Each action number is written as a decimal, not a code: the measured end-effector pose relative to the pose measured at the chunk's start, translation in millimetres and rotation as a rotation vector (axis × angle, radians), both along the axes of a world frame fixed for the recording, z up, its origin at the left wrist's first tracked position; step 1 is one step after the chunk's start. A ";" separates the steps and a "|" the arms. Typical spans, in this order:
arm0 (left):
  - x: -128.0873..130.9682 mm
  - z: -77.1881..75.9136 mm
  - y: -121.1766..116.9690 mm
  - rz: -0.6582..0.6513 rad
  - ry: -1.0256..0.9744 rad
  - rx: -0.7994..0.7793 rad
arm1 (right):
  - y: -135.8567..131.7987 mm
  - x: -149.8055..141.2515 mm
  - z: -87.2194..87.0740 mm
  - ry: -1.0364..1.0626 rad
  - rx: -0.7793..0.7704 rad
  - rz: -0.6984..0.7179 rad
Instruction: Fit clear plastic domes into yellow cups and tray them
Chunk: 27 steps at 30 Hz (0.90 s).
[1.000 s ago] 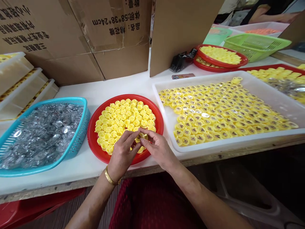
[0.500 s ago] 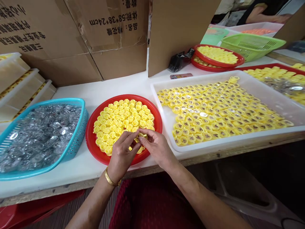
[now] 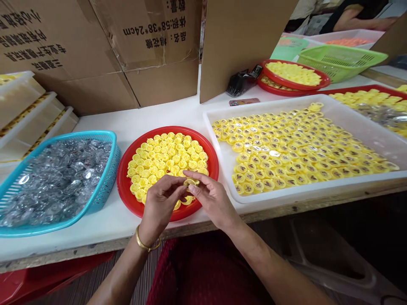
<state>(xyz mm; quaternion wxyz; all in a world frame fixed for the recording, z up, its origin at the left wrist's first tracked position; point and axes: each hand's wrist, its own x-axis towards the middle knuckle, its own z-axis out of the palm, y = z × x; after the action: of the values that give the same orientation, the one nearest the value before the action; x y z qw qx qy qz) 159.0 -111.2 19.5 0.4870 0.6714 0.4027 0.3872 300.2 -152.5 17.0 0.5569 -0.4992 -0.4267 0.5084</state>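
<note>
Over the near part of the red round tray (image 3: 122, 182), my two hands meet at a small round yellow plastic piece (image 3: 191, 182). My right hand (image 3: 219, 201) pinches its right side between thumb and fingers. From the left, my left hand (image 3: 160, 203) closes thumb and forefinger on the same piece, hiding part of it. Many similar yellow pieces (image 3: 159, 154) lie packed on the red tray. To the right, a white shallow tray (image 3: 222, 169) holds rows of yellow round pieces with dark printed centres (image 3: 276, 161). Clear plastic discs (image 3: 63, 178) fill a blue basket (image 3: 110, 169) at left.
Cardboard boxes (image 3: 159, 84) stand along the back of the table. Stacked translucent bins (image 3: 34, 110) are at far left. Behind the white tray are a black tape dispenser (image 3: 240, 82), stacked red plates (image 3: 294, 87) and a green basket (image 3: 343, 63). Another person's arm (image 3: 352, 19) shows top right.
The yellow piece between my fingers has become easier to see as my fingertips shifted. My left hand has moved slightly; the whole view has shifted a little.
</note>
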 end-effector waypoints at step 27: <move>0.0 17.6 -10.5 0.167 0.044 0.143 | -1.9 -2.7 2.4 0.014 -0.051 0.096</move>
<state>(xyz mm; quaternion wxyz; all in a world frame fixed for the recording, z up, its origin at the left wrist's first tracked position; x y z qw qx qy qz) 159.0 -121.7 37.2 0.3951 0.6769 0.4392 0.4392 297.5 -154.5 19.4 0.5220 -0.4889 -0.4330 0.5487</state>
